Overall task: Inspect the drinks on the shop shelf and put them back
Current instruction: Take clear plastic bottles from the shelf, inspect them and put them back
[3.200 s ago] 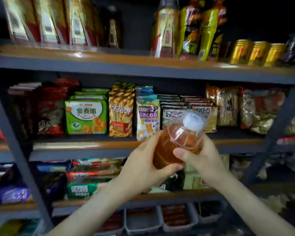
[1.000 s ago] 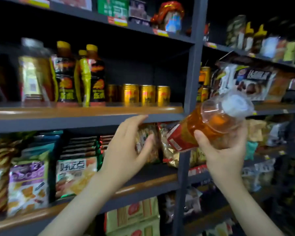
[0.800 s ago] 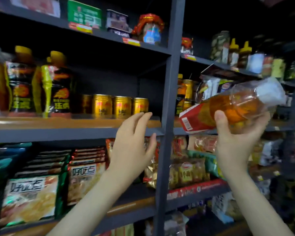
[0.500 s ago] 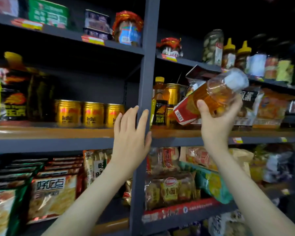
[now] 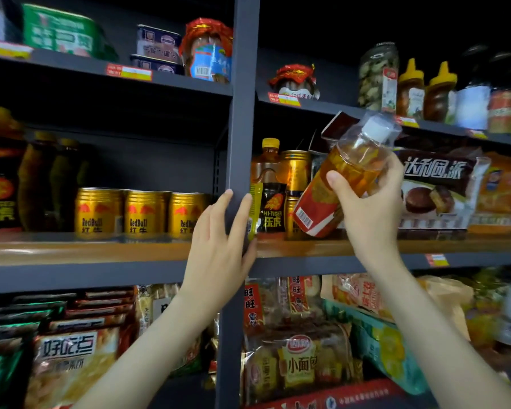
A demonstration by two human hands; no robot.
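Observation:
My right hand [image 5: 366,208] grips a clear bottle of amber tea [image 5: 341,178] with a white cap and a red label. The bottle is tilted, cap up and to the right, its base low over the wooden shelf board [image 5: 322,246]. My left hand [image 5: 219,249] is raised with straight fingers in front of the dark upright post [image 5: 242,113] and holds nothing. Behind the bottle's base stand a yellow-capped Hi-Tiger bottle [image 5: 267,187] and gold cans [image 5: 295,169].
Three gold Red Bull cans [image 5: 142,214] stand left of the post. A chocolate pie box [image 5: 437,187] lies right of my right hand. Jars and honey bottles [image 5: 410,90] fill the shelf above. Snack packets [image 5: 295,358] crowd the shelf below.
The view has swung up and right from the snack shelf to the drinks shelf. My left hand let go of the bottle. My right hand carried it right, lowering its base toward the shelf board.

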